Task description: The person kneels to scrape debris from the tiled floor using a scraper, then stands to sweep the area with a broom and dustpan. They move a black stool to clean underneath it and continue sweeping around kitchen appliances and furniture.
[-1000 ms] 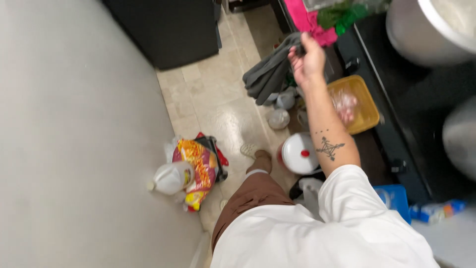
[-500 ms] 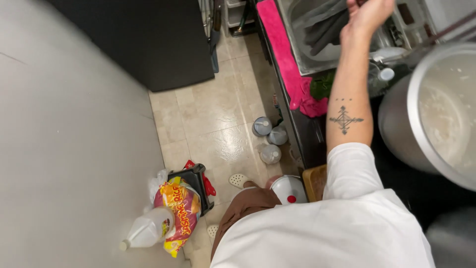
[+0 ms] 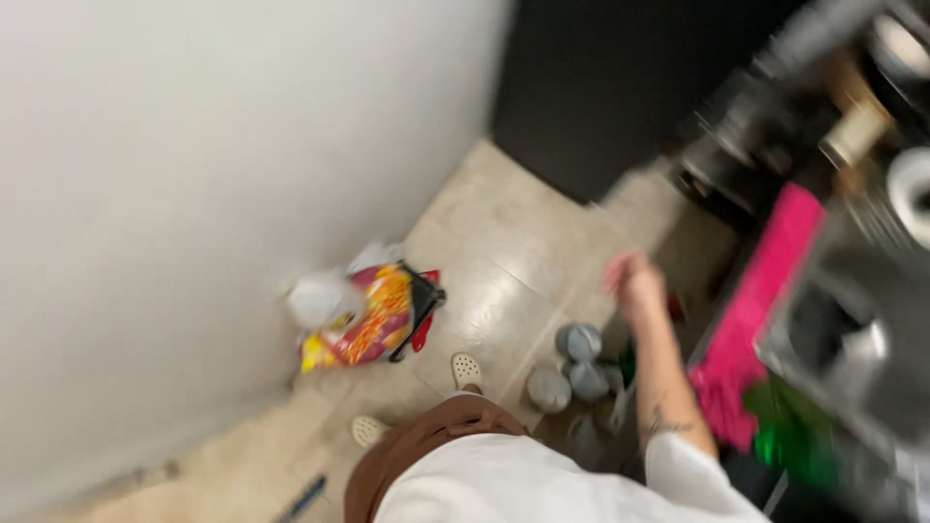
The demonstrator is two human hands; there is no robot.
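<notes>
Pink cloth [image 3: 751, 320] nearby, right hand [image 3: 635, 281] has dropped from the sink.

Single head-worn view, blurred: looks steeply down past the wearer's torso onto the tiled floor [image 3: 504, 261], wall left, table [image 3: 823, 320] right.

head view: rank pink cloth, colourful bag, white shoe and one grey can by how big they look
1. pink cloth
2. colourful bag, a close second
3. grey can
4. white shoe, near the can's size; blur makes it unsure
</notes>
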